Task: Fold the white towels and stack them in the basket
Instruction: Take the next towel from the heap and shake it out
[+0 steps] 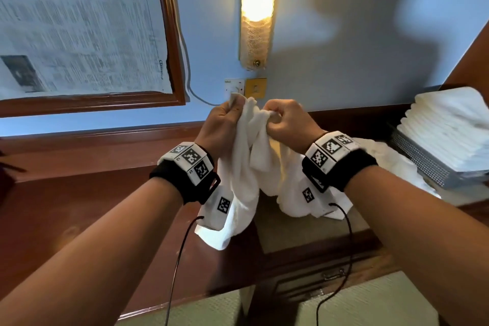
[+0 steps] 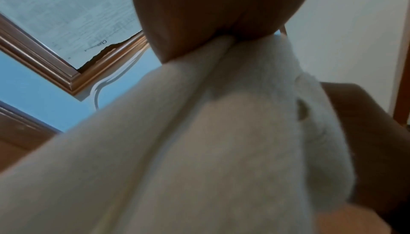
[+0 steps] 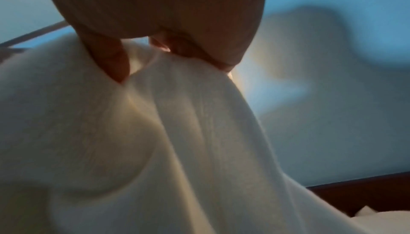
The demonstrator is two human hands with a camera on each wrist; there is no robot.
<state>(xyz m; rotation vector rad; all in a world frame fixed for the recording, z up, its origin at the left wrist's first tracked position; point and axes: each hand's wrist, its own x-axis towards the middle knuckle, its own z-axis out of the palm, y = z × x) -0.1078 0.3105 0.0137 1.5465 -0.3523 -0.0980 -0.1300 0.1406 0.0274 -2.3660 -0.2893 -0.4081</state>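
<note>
Both hands are raised in front of the wall, close together. The left hand is pinching one upper corner of a white towel, grip clamped on the cloth, with the corner poking up past the fingers. The right hand is gripping the neighbouring stretch of the same top edge, fingers curled and clamped on a bunched fold. The towel is hanging down between and below the wrists in loose folds, unfolded, its lower end dangling over the dark wooden worktop.

The left wrist view is showing the towel running up into the closed palm. The right wrist view is showing the cloth pinched between thumb and curled fingers.

More white cloth is lying loose on the worktop behind the right wrist. At the right edge, a mesh basket is holding a stack of folded towels rising above its rim.

A lit wall lamp is glowing above the hands; a wood-framed panel covered with newspaper is hanging at left.
</note>
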